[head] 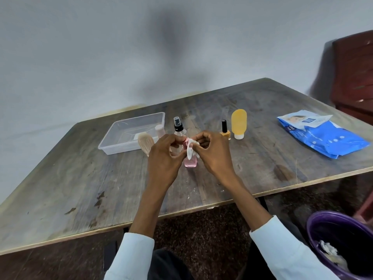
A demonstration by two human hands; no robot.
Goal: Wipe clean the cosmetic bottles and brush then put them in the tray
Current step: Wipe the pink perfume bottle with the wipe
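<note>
- Nearest, lower right: round purple plastic bin (341,247) with crumpled white scraps inside, below the tabletop edge.
- Pale blue sleeves (133,257) reaching forward over the worn grey-brown wooden tabletop (80,178).
- Left hand (163,156) with fingers curled around the top of a small clear bottle of pink liquid (190,162), bottle upright, base on or just above the tabletop, cannot tell which.
- Right hand (214,152) with fingers pinching a crumpled white wipe (190,151) against the bottle's neck.
- Just left of the left hand: fluffy beige makeup brush head (145,142), handle hidden behind the hand.
- Behind the hands: clear spray bottle with black pump (178,127); right of it, small orange nail polish bottle with black cap (225,130) and yellow squeeze tube standing on its white cap (238,123).
- Far left: clear rectangular plastic tray (132,132), a pale pink capped item (159,130) at its right end.
- Far right: blue pack of wet wipes (321,136), lying flat.
</note>
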